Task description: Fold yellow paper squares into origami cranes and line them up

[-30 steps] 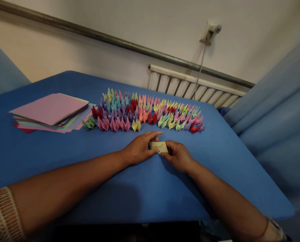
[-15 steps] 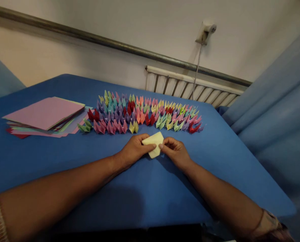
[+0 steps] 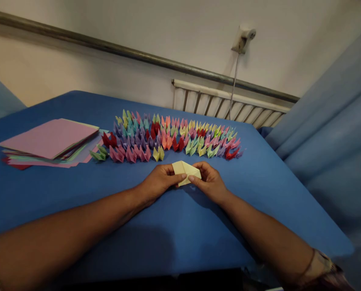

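A small piece of folded pale yellow paper (image 3: 183, 169), with crease lines across its face, is held just above the blue table between both hands. My left hand (image 3: 160, 180) grips its left side, thumb on top and fingers behind. On the other side my right hand (image 3: 209, 180) pinches the paper's right part, the thumb pressed near the left thumb and the fingers curled behind. Beyond the hands stand rows of folded paper cranes (image 3: 168, 139) in many colours, the closest being a yellow crane (image 3: 158, 154).
A stack of coloured paper sheets (image 3: 51, 139), pink on top, lies at the left of the blue table (image 3: 132, 238). Behind the table are a metal rail (image 3: 138, 55), a radiator (image 3: 229, 100) and a wall socket with a cord (image 3: 243, 39). A blue curtain (image 3: 335, 133) hangs at the right.
The yellow paper has turned in the hands and now shows a creased face. My right fingers have moved behind its right edge. The view has shifted slightly.
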The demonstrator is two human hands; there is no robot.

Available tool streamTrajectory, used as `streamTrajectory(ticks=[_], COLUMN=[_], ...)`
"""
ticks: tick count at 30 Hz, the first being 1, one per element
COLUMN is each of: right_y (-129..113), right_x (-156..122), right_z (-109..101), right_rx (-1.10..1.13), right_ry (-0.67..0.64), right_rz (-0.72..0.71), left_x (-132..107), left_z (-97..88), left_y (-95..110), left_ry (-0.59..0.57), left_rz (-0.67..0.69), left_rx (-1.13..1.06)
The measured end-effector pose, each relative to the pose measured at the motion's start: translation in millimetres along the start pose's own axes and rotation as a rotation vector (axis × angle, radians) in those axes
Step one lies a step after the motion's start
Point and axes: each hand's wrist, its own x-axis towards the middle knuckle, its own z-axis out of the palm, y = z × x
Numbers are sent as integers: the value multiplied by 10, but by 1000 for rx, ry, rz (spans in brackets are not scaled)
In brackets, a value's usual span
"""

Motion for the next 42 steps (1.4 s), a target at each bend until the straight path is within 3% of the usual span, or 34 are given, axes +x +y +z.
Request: streamTrajectory(ticks=[7, 12, 16, 24, 32, 37, 42], right_y=[33, 22, 31, 21, 116, 46, -28], right_x=[15, -41, -52, -99, -34, -14, 11], right_z=[-60, -85, -92, -31, -45, -61, -77], right_rx=[-29, -235, -272, -285, -163, -112, -53], right_ry=[61, -50, -86, -60, 41, 60, 95], right_rz=[45, -29, -65, -24, -75, 1, 88], left_x=[-5, -18, -31, -26, -29, -35, -34], left_z=[7, 16, 2, -1, -6, 10, 39], left_y=[-27, 4, 26, 6, 15, -3, -63], left_ry=[-96, -12, 20, 139, 90, 57, 17], left_rz=[-19, 52, 13, -48, -96, -105, -19], left_rx=[62, 72, 106, -174, -347, -257, -9])
